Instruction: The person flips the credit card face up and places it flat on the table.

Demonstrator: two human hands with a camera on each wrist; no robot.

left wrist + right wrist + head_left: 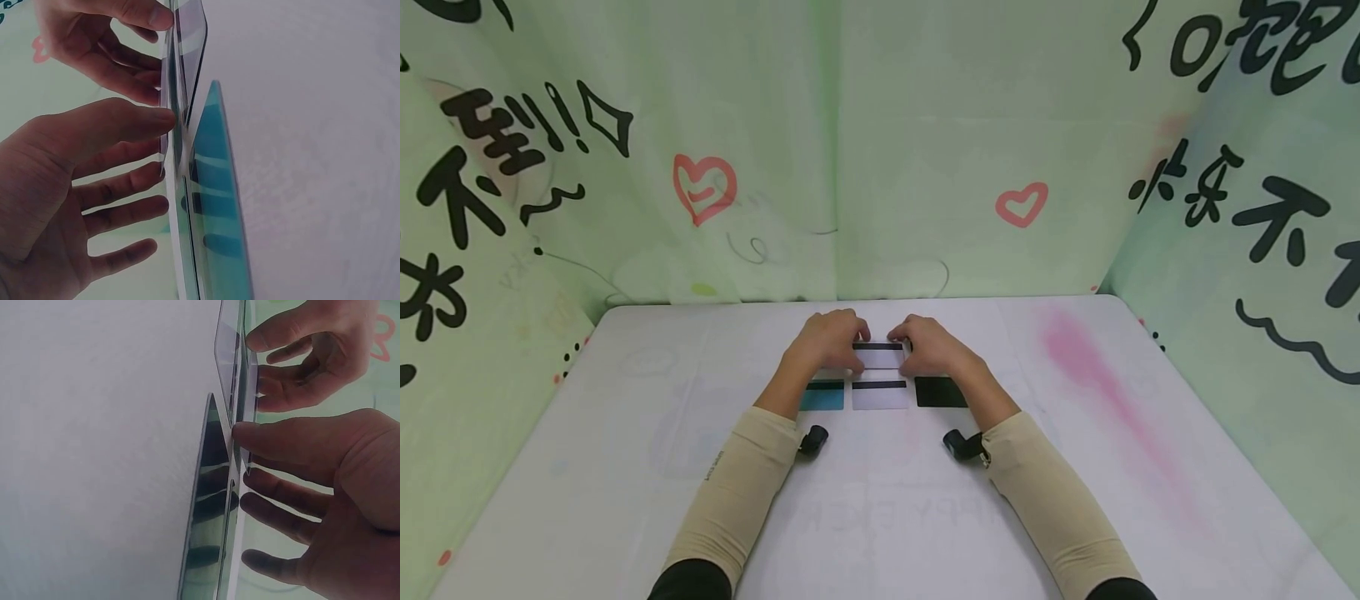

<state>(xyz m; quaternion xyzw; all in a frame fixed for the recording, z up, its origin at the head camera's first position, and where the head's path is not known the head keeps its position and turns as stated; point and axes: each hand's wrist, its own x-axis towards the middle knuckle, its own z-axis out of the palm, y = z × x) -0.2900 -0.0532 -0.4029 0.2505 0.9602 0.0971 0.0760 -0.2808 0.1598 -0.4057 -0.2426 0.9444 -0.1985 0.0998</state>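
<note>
Both hands meet around a thin lilac card point(880, 358) with a dark strip along its far edge. My left hand point(829, 340) pinches its left end, thumb point(147, 122) on the near side and fingers beyond. On the right end, my right hand point(931, 346) grips in the same way, its lower fingers point(275, 515) spread. Nearer to me is a row of flat cards: a teal card point(823, 397) at left, a second lilac card point(880, 397) in the middle, and a dark green card point(938, 392) at right, partly covered by the right wrist.
The cards lie on a white-covered table point(880, 517) with a pink smear point(1105, 383) on its right side. Pale green curtains point(917, 150) with black writing and red hearts stand behind and beside it. Small black cameras point(814, 440) are worn at the wrists.
</note>
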